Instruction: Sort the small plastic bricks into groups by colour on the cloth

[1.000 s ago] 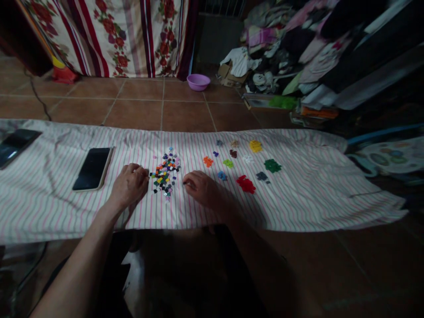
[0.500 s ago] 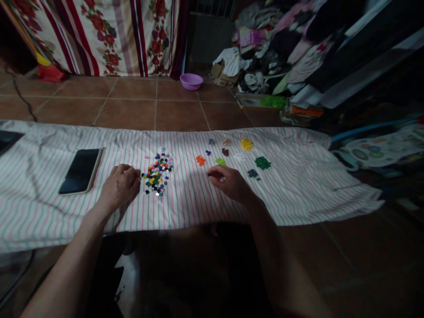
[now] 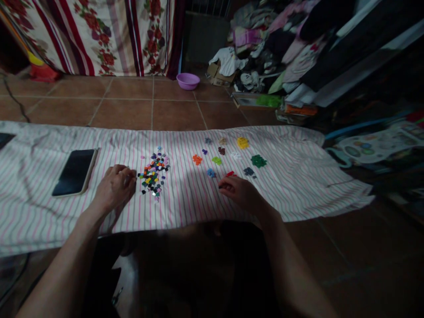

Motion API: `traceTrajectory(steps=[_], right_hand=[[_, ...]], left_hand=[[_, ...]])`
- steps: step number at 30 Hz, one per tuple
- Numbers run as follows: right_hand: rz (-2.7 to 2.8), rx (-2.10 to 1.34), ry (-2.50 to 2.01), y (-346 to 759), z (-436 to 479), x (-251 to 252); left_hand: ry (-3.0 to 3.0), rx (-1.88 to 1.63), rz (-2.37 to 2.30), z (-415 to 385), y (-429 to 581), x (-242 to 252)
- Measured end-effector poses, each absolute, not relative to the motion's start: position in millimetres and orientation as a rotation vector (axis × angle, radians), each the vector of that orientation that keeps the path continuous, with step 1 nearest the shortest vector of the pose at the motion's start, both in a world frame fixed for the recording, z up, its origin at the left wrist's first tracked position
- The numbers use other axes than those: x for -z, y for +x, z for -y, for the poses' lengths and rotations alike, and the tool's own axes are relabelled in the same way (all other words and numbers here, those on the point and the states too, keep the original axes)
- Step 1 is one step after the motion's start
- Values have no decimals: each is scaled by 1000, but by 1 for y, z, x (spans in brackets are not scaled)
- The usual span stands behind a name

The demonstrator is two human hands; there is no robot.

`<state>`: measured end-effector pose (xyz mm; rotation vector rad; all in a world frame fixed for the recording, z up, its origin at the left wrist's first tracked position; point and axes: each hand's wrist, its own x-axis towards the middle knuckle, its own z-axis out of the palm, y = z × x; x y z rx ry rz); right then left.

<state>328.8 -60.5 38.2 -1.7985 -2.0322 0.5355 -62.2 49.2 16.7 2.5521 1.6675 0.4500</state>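
Observation:
My left hand [image 3: 116, 184] rests on the striped cloth with its fingers curled. Its fingertips lie at the left side of a mixed heap of tiny coloured blocks [image 3: 153, 179]; what they hold, if anything, is hidden. My right hand [image 3: 241, 191] is closed in a pinch, and a small dark block shows at its fingertips. Just beyond it lie red blocks [image 3: 229, 174], partly covered by the hand, and blue blocks [image 3: 211, 173]. Single-colour groups sit farther back: orange [image 3: 197, 159], lime green [image 3: 216, 160], dark green [image 3: 258, 160], yellow [image 3: 243, 142] and dark grey [image 3: 248, 171] blocks.
A phone [image 3: 74, 173] lies left of my left hand on the striped cloth [image 3: 185, 203]. Part of another dark device [image 3: 5, 140] shows at the left edge. Beyond, on the tiled floor, are a purple basin [image 3: 187, 81] and a clothes heap [image 3: 255, 44].
My right hand has moved right and toward me, uncovering the blue blocks and part of the red ones. The left hand stays beside the mixed heap. The view has shifted slightly.

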Motion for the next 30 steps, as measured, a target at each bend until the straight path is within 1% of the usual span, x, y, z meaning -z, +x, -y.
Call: traceTrajectory(steps=[4, 9, 16, 23, 30], right_hand=[[2146, -428, -1793, 328, 60, -35], [2173, -384, -1805, 331, 62, -30], [2143, -394, -1746, 336, 65, -33], [2142, -434, -1807, 334, 67, -42], [2070, -458, -1785, 338, 67, -36]], left_hand=[[2564, -459, -1647, -50, -63, -17], [2577, -474, -1621, -48, -62, -19], [2607, -440, -1631, -49, -64, -17], [2618, -411, -1622, -51, -65, -16], [2639, -454, -1582, -50, -64, -19]])
